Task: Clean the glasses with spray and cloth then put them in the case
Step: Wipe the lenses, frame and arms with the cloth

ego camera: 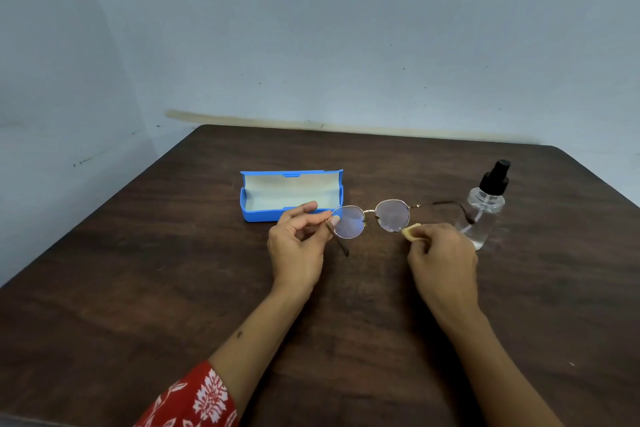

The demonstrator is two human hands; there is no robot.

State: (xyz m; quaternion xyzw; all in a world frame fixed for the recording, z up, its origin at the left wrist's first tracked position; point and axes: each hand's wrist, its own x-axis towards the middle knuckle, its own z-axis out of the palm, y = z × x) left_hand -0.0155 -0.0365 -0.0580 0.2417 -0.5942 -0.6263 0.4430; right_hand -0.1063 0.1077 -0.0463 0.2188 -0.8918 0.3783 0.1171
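The left hand [298, 239] pinched the glasses [372, 218] just in front of the open case [291, 196], so the right hand [441, 253], holding the cloth [410, 230], should have rubbed each lens softly.

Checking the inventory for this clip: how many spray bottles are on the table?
1. The spray bottle stands upright at the right of the table, behind the right hand. None other shows; nothing in view could hide another.

One case [291, 196], one pair of glasses [372, 217] and one bottle [483, 206] are sitting here. One cloth [410, 231] is showing. Two hands are working: left [299, 246], right [443, 262].
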